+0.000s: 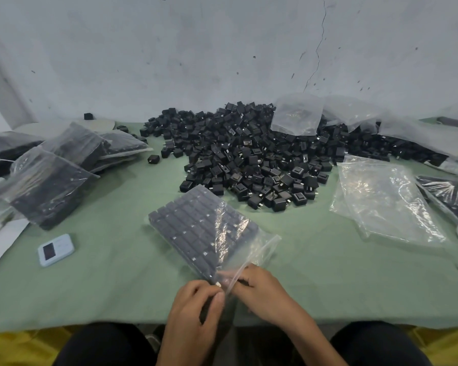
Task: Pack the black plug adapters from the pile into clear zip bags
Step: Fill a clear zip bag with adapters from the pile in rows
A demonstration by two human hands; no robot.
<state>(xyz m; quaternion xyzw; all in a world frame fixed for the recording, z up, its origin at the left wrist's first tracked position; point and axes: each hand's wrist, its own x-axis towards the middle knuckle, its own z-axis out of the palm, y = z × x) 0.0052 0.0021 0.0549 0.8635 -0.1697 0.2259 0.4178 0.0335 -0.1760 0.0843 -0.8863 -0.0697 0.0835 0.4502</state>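
The fingers (214, 294) of the left hand (193, 307) are curled tight and pinch the near end of a clear zip bag (196, 228). The fingers of the right hand (266, 294) are curled too and pinch the same end, just beside the left ones. The bag's near corner is hidden under the hands.

The bag is thin, shiny and crinkly. It lies flat on the table (103, 286) and is full of black plug adapters (180, 223) packed in neat rows. The table has a soft green cloth on it.

Behind the bag is the pile (249, 159) of loose adapters, small black blocks with metal prongs. To the right lie empty clear bags (386, 202). To the left are full bags (53, 180), stacked and leaning. A small white gadget (55, 250) with a dark screen lies near them. Things at the far right edge are cut off and hard to make out.
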